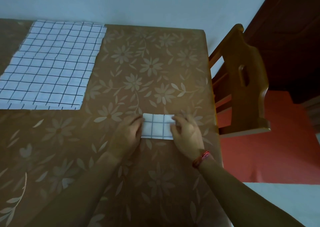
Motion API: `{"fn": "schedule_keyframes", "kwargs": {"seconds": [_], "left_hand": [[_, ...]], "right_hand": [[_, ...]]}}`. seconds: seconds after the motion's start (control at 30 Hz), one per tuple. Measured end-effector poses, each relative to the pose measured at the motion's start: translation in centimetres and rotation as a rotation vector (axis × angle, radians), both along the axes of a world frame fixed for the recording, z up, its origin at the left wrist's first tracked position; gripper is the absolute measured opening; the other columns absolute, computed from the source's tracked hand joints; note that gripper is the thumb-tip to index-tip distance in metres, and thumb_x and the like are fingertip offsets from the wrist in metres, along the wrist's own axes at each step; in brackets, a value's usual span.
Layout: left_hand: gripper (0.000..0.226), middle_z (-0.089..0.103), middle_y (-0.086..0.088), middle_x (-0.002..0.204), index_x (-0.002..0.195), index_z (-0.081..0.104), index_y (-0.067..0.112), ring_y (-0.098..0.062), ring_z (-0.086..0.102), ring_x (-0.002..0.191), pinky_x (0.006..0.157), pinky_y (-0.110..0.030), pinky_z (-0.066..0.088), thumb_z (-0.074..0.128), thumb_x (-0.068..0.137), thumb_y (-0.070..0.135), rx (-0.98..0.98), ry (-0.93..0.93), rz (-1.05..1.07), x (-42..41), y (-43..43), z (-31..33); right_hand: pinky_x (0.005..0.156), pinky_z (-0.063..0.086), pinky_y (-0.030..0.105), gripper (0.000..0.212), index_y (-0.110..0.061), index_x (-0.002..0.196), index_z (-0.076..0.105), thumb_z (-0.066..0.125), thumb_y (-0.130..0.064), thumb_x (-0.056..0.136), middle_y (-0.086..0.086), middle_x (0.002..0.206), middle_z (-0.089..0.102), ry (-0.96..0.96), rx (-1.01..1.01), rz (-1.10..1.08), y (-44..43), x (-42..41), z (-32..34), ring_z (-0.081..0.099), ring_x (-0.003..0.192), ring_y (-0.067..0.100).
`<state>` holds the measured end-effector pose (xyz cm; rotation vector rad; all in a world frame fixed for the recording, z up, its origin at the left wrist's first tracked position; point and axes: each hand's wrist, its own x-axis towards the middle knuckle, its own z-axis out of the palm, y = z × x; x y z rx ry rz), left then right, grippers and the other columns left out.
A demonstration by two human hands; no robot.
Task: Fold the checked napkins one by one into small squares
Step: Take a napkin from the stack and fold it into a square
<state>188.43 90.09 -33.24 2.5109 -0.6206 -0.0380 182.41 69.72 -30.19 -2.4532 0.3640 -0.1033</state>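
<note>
One folded napkin (pixel 156 126), a small white rectangle with dark checks, lies flat on the table (pixel 138 62), which is covered by a brown floral cloth. Two hands flank it. The left hand (pixel 128 136) lies against the napkin's left edge, but the blur hides whether its fingers pinch or only press. The right hand (pixel 186 133), with one red thread bracelet (pixel 201 158) at its wrist, has thumb and curled fingertips nipping the right edge. Far to the upper left of the folded napkin lie the unfolded napkins (pixel 50 65), spread open. At least two layers show at their near edge. One wooden chair (pixel 242 81) stands to its right, beside the table.
</note>
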Motion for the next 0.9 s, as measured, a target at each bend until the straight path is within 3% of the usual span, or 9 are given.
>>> {"fn": "schedule_keyframes", "kwargs": {"seconds": [0.1, 0.23, 0.4, 0.7, 0.8, 0.9], "left_hand": [[0.050, 0.047, -0.015, 0.144, 0.136, 0.050, 0.002, -0.028, 0.043, 0.134, 0.110, -0.044, 0.036, 0.031, 0.097, 0.026, 0.062, -0.061, -0.159, -0.5, -0.3, -0.8], [0.054, 0.030, -0.012, 0.155, 0.147, 0.033, 0.003, -0.021, 0.025, 0.145, 0.114, -0.047, 0.029, 0.022, 0.101, 0.029, 0.221, -0.106, -0.242, -0.7, -1.1, -2.1], [0.053, 0.026, -0.013, 0.156, 0.148, 0.030, 0.002, -0.021, 0.020, 0.146, 0.116, -0.045, 0.023, 0.022, 0.102, 0.027, 0.386, -0.209, -0.249, -0.9, -0.6, -3.2], [0.052, 0.025, -0.010, 0.157, 0.149, 0.028, 0.006, -0.018, 0.019, 0.146, 0.117, -0.043, 0.018, 0.025, 0.102, 0.028, 0.441, -0.143, -0.228, -0.7, -0.6, -3.0], [0.054, 0.019, -0.005, 0.159, 0.151, 0.024, 0.010, -0.013, 0.013, 0.147, 0.118, -0.040, 0.013, 0.021, 0.102, 0.033, 0.350, -0.062, -0.235, -0.5, -0.8, -2.4], [0.052, 0.020, 0.008, 0.154, 0.150, 0.026, 0.012, -0.006, 0.015, 0.142, 0.116, -0.028, 0.014, 0.036, 0.103, 0.029, -0.029, 0.185, -0.044, -0.2, -1.4, -0.8]], "right_hand": [[0.098, 0.046, 0.039, 0.040, -0.006, 0.127, 0.056, 0.049, -0.022, 0.092, 0.015, 0.130, 0.052, -0.085, -0.158, 0.183, 2.4, 0.2, -1.5, 0.051, 0.117, 0.028], [0.117, 0.025, 0.044, 0.053, -0.001, 0.145, 0.034, 0.023, -0.027, 0.099, 0.020, 0.154, 0.025, -0.041, -0.281, 0.377, 4.4, 1.2, -3.4, 0.021, 0.145, 0.030], [0.119, 0.018, 0.044, 0.061, 0.001, 0.149, 0.018, 0.009, -0.036, 0.101, 0.018, 0.158, 0.014, 0.078, -0.413, 0.488, 3.9, 1.8, -5.2, 0.007, 0.148, 0.026], [0.120, 0.015, 0.043, 0.062, -0.002, 0.150, 0.014, 0.017, -0.040, 0.101, 0.014, 0.159, 0.012, 0.147, -0.544, 0.483, -0.6, 0.2, -4.8, 0.006, 0.148, 0.023], [0.120, 0.014, 0.044, 0.063, -0.004, 0.151, 0.011, 0.018, -0.042, 0.101, 0.012, 0.159, 0.008, 0.188, -0.510, 0.482, -0.5, 0.3, -4.5, 0.003, 0.148, 0.022], [0.122, 0.007, 0.039, 0.063, -0.007, 0.152, 0.007, 0.024, -0.041, 0.101, 0.008, 0.160, 0.002, 0.193, -0.317, 0.458, -0.5, 0.5, -3.5, -0.003, 0.148, 0.018]]}}
